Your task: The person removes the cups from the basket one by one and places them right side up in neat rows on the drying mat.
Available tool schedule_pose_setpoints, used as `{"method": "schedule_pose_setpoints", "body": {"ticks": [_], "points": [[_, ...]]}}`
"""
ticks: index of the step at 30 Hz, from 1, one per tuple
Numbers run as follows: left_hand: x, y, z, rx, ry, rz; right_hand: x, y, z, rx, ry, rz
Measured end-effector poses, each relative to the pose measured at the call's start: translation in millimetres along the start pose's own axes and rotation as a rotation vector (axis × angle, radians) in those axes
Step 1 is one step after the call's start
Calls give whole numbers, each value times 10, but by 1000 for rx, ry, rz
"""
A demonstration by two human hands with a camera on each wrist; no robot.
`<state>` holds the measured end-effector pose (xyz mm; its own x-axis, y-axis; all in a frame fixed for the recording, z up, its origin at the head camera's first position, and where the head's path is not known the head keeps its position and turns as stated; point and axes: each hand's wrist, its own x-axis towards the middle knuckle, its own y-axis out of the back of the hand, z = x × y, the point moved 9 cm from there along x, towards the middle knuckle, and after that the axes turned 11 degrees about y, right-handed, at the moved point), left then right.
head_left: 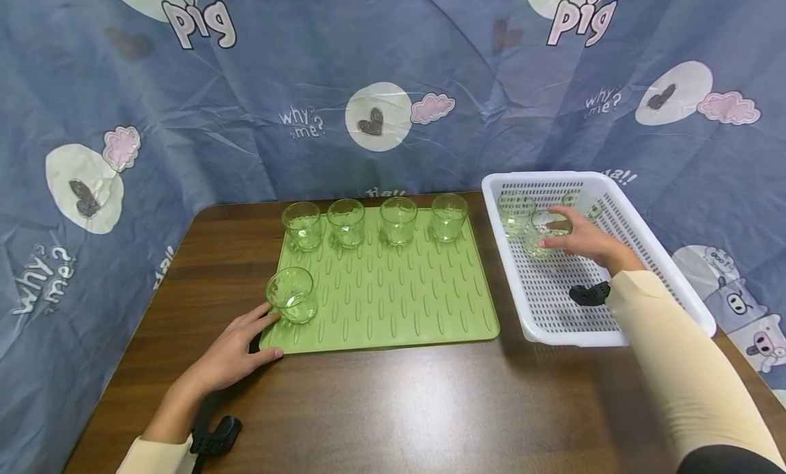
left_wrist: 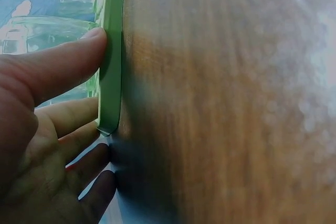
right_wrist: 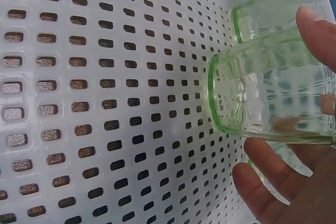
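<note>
glass tumblers (head_left: 291, 297), green-tinted and clear, are distributed over two stations: five on the mat at left-centre, the remainder in the basket at right. from my remote station i read the layout left to right.

the left hand (head_left: 230, 354) is at the near left corner of the ribbed green drying mat (head_left: 393, 303). its fingers are spread wide and grip no glass; in the left wrist view the thumb rests against the mat's near edge. the nearest tumbler stands upright just beside the fingertips; i cannot tell whether they touch it. below, a black wrist strap (head_left: 215, 436) projects from the cream sleeve.

along the mat's far edge, four tumblers stand upright in a row, apart from one another. the mat lies flat on the dark wood-grain table (head_left: 393, 406). behind it i see a blue printed curtain (head_left: 473, 65).

to the mat's right is the white perforated plastic basket (head_left: 574, 338). inside, one tumbler stands near the far left corner. adjacent to it, the right hand (head_left: 580, 235) holds another: thumb on one side, fingers curved round the other, their spacing set by the glass. i cannot tell how firmly. further glass is at the far right, partly hidden.
</note>
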<state>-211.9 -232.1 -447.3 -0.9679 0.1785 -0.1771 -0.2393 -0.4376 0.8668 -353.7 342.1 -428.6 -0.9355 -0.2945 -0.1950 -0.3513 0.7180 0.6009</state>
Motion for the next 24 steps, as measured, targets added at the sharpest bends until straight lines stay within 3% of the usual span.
{"method": "schedule_pose_setpoints", "body": {"ticks": [10, 24], "points": [[-17, -11, -15, -1, 1, 10, 12, -13, -18, -28, 3, 2], [-10, -14, -12, 2, -5, 16, -64, 152, -292, -102, 132, 69]]}}
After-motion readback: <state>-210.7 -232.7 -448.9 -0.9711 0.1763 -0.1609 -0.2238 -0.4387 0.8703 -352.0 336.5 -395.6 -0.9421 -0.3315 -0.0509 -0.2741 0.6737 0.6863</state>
